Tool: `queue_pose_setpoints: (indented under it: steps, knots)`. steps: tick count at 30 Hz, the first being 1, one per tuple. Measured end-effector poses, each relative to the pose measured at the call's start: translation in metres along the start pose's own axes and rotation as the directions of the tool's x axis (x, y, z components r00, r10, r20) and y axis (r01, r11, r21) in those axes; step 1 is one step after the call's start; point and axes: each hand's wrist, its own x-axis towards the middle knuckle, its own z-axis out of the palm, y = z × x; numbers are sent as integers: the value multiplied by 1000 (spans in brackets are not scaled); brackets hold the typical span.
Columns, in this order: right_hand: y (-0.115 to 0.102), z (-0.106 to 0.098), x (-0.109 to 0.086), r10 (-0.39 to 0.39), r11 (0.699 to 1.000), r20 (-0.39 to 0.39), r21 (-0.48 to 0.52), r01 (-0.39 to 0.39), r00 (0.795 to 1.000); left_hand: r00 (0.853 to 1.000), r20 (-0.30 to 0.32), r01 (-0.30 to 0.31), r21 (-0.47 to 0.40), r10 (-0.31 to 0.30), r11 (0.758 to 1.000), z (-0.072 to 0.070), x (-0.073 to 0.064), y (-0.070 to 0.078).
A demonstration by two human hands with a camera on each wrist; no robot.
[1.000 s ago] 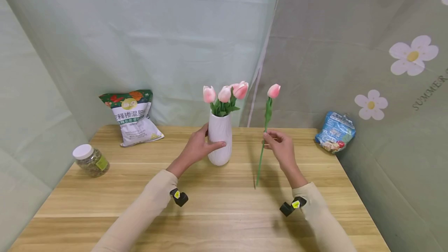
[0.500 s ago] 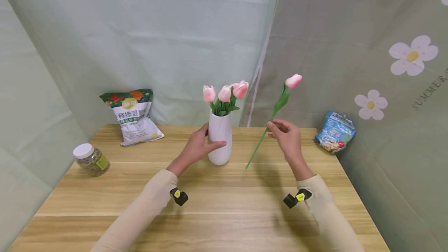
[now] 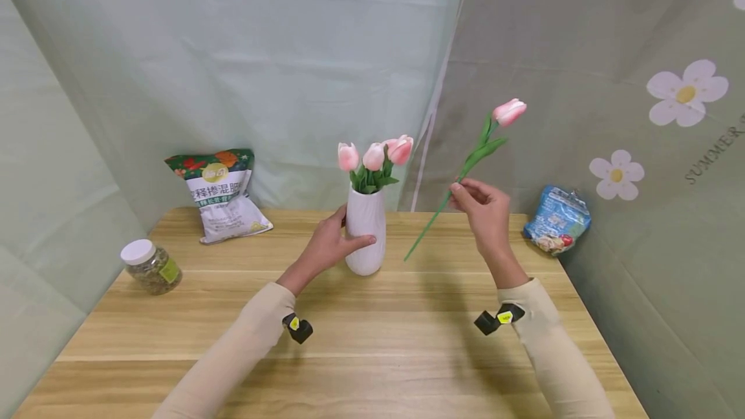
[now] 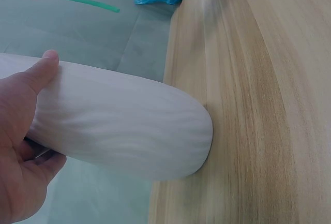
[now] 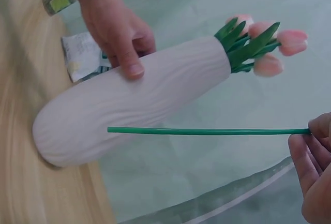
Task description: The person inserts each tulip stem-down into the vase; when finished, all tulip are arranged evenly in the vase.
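A white, ribbed vase (image 3: 367, 218) stands upright on the wooden table, with several pink tulips (image 3: 374, 157) in its mouth. My left hand (image 3: 328, 244) grips the vase from the left, thumb across its front; the left wrist view shows the vase's base (image 4: 191, 136) on the tabletop. To the right, my right hand (image 3: 487, 215) pinches the green stem of a single pink tulip (image 3: 478, 154) between thumb and fingers. That tulip leans, bloom up and to the right, its bare stem end (image 5: 119, 130) in the air apart from the vase.
At the back left of the table (image 3: 372, 367) leans a white and green printed bag (image 3: 224, 196). A white-lidded jar (image 3: 152, 268) stands at the left edge. By the back right corner lies a blue packet (image 3: 557, 220). Cloth walls surround the table.
My right hand has lifted the single tulip up and to the right, and its stem has tilted from nearly upright to slanting. The left hand and vase stay in place.
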Motion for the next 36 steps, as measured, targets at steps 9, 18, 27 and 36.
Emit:
queue_pose_setpoints:
  steps: [9,18,27,36]
  knots:
    - [-20,6,2,-97,992,-45,71,100,994,1000,2,7,-6,-7,1000,0,-1,1]
    - [-39,8,0,-185,975,-82,106,193,979,1000,5,8,-14,-8,1000,0,-2,3]
    - [-56,15,-4,-315,920,-153,193,341,937,1000,2,2,-9,-2,1000,0,0,1]
    - [-68,21,-7,-378,880,-163,242,408,911,1000,2,4,-15,-4,1000,0,0,1]
